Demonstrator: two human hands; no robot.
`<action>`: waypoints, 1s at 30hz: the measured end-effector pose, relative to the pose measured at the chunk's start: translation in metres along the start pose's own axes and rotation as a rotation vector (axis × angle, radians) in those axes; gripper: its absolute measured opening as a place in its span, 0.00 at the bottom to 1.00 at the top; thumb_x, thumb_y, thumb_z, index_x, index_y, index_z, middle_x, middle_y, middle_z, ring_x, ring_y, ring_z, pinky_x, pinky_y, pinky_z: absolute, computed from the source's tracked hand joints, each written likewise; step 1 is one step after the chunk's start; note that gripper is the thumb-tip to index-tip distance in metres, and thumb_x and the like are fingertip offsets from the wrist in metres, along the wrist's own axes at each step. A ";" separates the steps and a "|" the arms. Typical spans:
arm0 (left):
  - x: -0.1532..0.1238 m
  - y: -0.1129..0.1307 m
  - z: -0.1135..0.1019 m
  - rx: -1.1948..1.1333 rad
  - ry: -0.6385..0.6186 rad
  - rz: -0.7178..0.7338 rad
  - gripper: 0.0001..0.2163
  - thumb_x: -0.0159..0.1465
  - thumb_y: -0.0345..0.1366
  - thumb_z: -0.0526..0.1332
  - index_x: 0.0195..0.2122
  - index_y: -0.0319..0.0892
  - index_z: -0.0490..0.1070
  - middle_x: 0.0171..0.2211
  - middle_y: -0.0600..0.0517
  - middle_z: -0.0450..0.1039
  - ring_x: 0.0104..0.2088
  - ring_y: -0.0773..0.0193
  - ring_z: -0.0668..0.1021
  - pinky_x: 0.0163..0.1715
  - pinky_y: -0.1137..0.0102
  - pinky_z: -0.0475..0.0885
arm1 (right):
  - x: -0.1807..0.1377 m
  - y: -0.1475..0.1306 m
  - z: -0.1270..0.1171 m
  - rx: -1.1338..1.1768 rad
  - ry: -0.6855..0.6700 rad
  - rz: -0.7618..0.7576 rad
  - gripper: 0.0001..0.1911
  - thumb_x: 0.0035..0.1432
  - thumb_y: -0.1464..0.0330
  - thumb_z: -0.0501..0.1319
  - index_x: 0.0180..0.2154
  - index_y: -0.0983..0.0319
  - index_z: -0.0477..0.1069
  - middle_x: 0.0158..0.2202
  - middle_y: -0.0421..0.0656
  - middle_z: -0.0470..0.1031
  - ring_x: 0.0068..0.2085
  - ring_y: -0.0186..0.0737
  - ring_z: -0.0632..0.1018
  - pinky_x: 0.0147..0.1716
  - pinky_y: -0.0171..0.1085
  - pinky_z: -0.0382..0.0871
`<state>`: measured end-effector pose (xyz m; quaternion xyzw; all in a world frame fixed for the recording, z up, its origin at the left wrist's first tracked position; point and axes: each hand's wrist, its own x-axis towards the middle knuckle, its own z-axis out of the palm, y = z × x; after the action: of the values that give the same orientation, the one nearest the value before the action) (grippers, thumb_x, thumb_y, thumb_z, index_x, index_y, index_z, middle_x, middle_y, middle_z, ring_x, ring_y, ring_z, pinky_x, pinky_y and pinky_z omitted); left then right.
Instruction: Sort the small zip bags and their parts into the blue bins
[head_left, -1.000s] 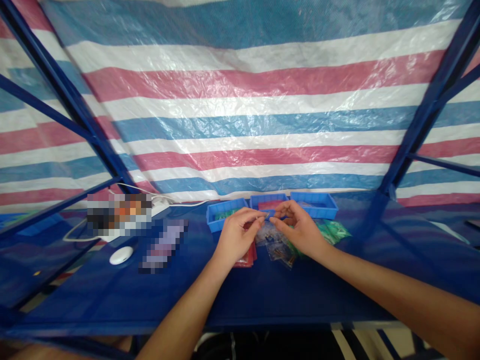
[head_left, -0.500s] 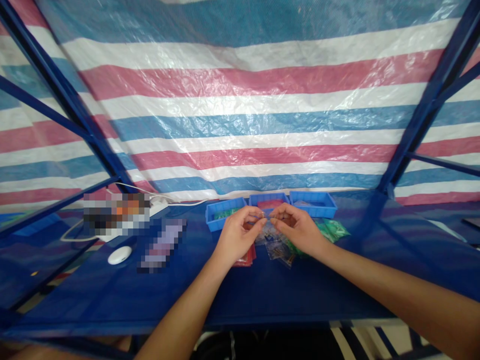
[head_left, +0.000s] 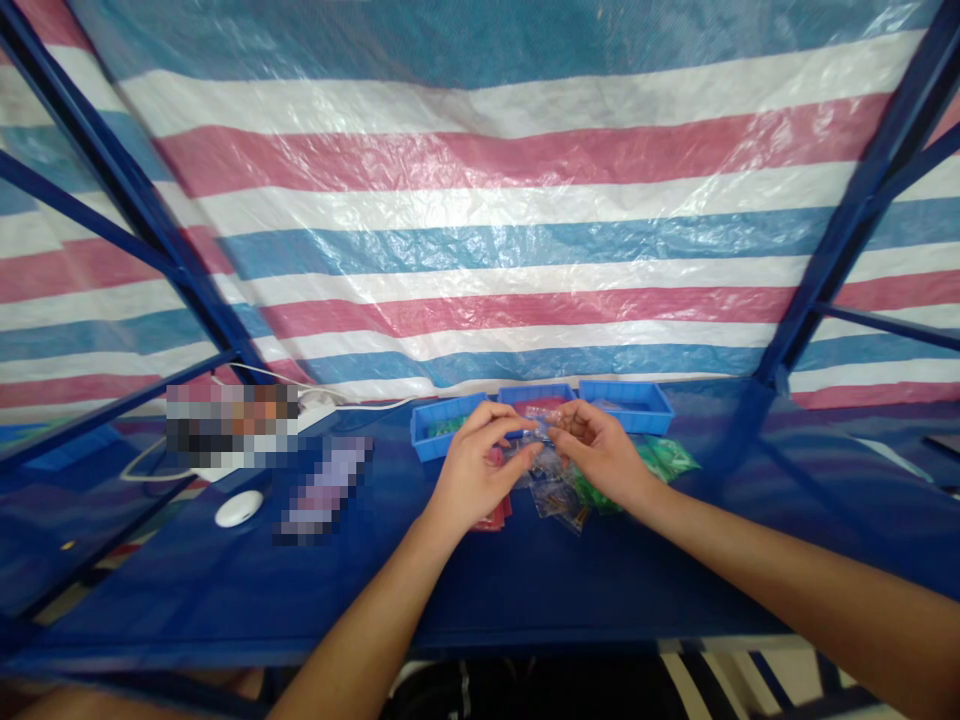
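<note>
In the head view, a small clear plastic bag (head_left: 541,440) is held between both hands, just above the dark blue table top (head_left: 600,570) and just in front of the middle tray. The left hand (head_left: 480,470) is closed on the bag's left edge, which is pinched between thumb and fingertips (head_left: 517,427). The right hand (head_left: 600,455) is closed on the right edge in the same way, its fingers curled over the top. The two hands almost touch at the bag. What the bag contains cannot be made out.

Under and just beside the hands, more small bags are spread on the table. A heap of clear plastic bags with dark contents (head_left: 561,502) lies below the right hand, a few green plastic bags (head_left: 664,455) lie to its right, and a flat red packet (head_left: 496,517) is partly hidden under the left wrist.

Three shallow blue plastic trays are set in a row along the back edge: the left tray (head_left: 442,425), the middle tray (head_left: 534,393) and the right tray (head_left: 634,397), each with a few items in it.

Well apart on the left, a white oval computer mouse (head_left: 238,508) is seen, with a white cable (head_left: 360,407) behind it. A striped red, white and blue plastic tarpaulin (head_left: 480,200) is hung behind the table on a blue metal frame (head_left: 847,230).
</note>
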<state>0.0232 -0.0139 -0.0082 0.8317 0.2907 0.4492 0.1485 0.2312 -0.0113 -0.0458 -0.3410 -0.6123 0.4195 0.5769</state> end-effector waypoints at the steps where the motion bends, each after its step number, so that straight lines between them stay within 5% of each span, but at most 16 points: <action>1: 0.000 -0.001 0.000 0.016 -0.012 -0.004 0.12 0.68 0.38 0.66 0.52 0.47 0.79 0.50 0.46 0.75 0.49 0.57 0.79 0.48 0.64 0.77 | 0.000 0.000 0.000 0.002 0.000 -0.007 0.10 0.62 0.61 0.68 0.40 0.57 0.70 0.29 0.35 0.69 0.27 0.34 0.69 0.27 0.35 0.65; 6: 0.000 -0.006 0.003 0.069 -0.042 -0.026 0.17 0.64 0.40 0.70 0.55 0.48 0.79 0.53 0.45 0.78 0.53 0.53 0.79 0.57 0.59 0.74 | -0.005 -0.003 0.003 -0.017 -0.044 -0.060 0.08 0.64 0.62 0.67 0.42 0.57 0.72 0.34 0.38 0.73 0.33 0.36 0.74 0.33 0.36 0.70; 12: 0.000 -0.006 0.001 0.040 -0.111 -0.080 0.14 0.66 0.37 0.68 0.53 0.47 0.80 0.52 0.48 0.80 0.51 0.54 0.81 0.54 0.62 0.75 | -0.010 -0.010 0.007 -0.064 -0.167 -0.075 0.12 0.69 0.59 0.62 0.50 0.55 0.77 0.50 0.45 0.79 0.50 0.46 0.80 0.50 0.44 0.77; 20: 0.002 -0.009 0.000 0.019 -0.045 -0.108 0.13 0.73 0.38 0.59 0.54 0.46 0.81 0.47 0.46 0.80 0.48 0.57 0.81 0.51 0.63 0.76 | -0.007 -0.009 0.006 -0.141 -0.091 -0.117 0.12 0.69 0.57 0.61 0.48 0.54 0.78 0.46 0.44 0.80 0.44 0.44 0.81 0.45 0.43 0.79; 30: -0.002 -0.011 0.002 -0.085 0.012 -0.284 0.18 0.69 0.37 0.63 0.60 0.49 0.73 0.46 0.50 0.82 0.43 0.60 0.84 0.43 0.68 0.79 | -0.006 -0.013 0.003 -0.279 -0.175 -0.261 0.10 0.70 0.62 0.61 0.48 0.53 0.80 0.55 0.47 0.76 0.55 0.47 0.78 0.54 0.47 0.75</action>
<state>0.0199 -0.0063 -0.0158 0.7726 0.3870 0.4404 0.2437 0.2293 -0.0229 -0.0364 -0.2978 -0.7514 0.2804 0.5178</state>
